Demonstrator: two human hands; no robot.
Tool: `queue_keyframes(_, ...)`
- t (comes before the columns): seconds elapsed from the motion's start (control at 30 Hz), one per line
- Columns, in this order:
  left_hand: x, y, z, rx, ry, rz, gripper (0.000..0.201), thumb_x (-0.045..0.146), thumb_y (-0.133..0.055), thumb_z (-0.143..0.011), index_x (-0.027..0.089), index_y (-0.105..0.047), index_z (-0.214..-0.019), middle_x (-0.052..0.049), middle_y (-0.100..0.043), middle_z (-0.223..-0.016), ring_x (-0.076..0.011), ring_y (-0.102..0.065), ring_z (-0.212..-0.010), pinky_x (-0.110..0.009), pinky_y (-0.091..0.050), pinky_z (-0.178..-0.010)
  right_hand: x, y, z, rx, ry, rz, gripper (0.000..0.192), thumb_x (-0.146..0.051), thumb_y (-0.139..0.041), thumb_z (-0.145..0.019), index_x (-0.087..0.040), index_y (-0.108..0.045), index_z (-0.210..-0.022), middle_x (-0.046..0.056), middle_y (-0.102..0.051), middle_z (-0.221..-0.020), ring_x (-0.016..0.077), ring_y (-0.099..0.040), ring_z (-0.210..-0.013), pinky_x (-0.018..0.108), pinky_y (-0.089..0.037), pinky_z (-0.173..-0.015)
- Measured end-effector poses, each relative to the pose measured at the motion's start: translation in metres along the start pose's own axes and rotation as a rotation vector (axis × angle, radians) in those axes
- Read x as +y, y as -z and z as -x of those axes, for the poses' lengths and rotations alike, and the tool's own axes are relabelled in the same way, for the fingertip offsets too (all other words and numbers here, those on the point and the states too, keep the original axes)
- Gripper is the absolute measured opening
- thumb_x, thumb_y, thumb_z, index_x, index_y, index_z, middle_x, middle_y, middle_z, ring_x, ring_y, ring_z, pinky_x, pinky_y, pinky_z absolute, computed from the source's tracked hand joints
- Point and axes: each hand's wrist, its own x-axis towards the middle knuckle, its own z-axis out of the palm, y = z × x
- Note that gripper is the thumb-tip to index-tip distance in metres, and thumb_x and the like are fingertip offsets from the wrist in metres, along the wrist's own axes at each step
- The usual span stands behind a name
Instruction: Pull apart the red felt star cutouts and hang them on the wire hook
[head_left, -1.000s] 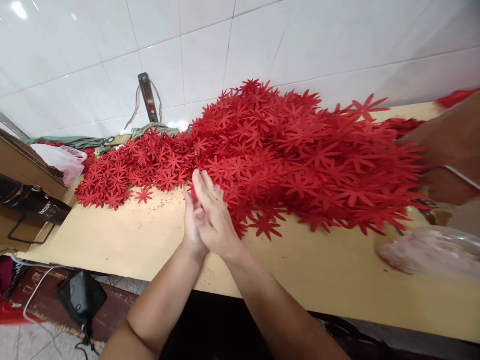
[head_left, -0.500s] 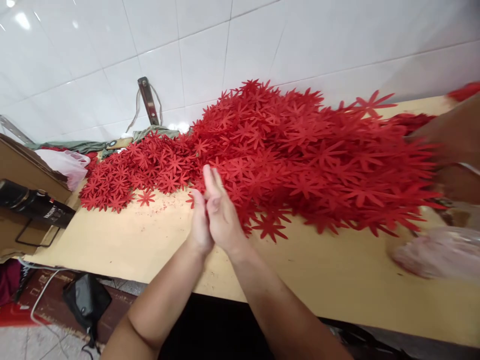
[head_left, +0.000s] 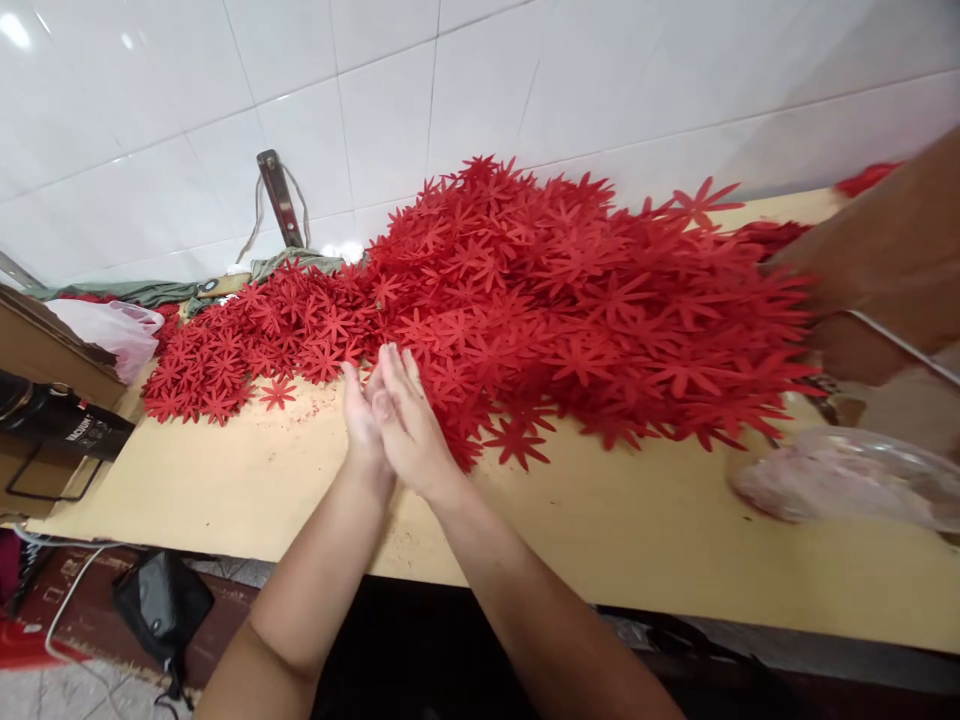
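Left hand (head_left: 362, 425) and right hand (head_left: 407, 425) pressed palm to palm, fingers straight and together, nothing visibly held. Red flowers (head_left: 540, 300) heaped just beyond them on the table (head_left: 225, 480), against the far wall. Another person's arm (head_left: 885, 270) reaches in at right.

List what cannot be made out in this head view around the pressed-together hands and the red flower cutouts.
- Anything between the palms: left hand and right hand are pressed flat together, hiding it.
- Table under the red flower pile: covered by cutouts.
- Co-worker's arm: cut off by the right edge.
- Plastic bag contents: blurred.
- Black bottle label: too small.
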Motion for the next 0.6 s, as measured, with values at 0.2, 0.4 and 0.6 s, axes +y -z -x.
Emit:
queue_keyframes(0.2, -0.017, -0.019, 0.034, -0.006, 0.034, 0.058, 0.027, 0.030, -0.043, -0.092, 0.017, -0.066, -0.098, -0.005, -0.069, -0.114, -0.0153, -0.058, -0.118, -0.026, -0.044, -0.101, 0.012, 0.024, -0.032, 0.353, -0.080, 0.028, 0.095, -0.078, -0.014, -0.080, -0.010, -0.045, -0.138, 0.014, -0.036, -0.151, 0.0257, -0.016, -0.148, 0.048, -0.016, -0.121)
queue_keyframes(0.4, -0.012, -0.007, 0.022, -0.004, 0.141, 0.020, 0.010, 0.021, -0.055, -0.087, 0.018, -0.064, -0.089, 0.000, -0.071, -0.084, -0.0089, -0.064, -0.070, -0.022, -0.052, -0.069, 0.008, 0.047, -0.032, 0.296, 0.004, 0.047, 0.087, -0.073, -0.014, -0.085, -0.010, -0.057, -0.127, 0.015, -0.053, -0.138, 0.0214, -0.044, -0.135, 0.038, -0.033, -0.116)
queue_keyframes(0.6, -0.005, 0.002, 0.013, 0.041, 0.281, 0.077, 0.019, 0.035, -0.060, -0.085, 0.016, -0.061, -0.082, 0.002, -0.059, -0.063, -0.0065, -0.056, -0.055, -0.018, -0.048, -0.053, -0.001, 0.134, 0.007, 0.239, 0.080, 0.235, 0.044, -0.052, -0.045, -0.088, -0.017, -0.071, -0.095, 0.007, -0.073, -0.102, 0.0185, -0.068, -0.099, 0.034, -0.052, -0.091)
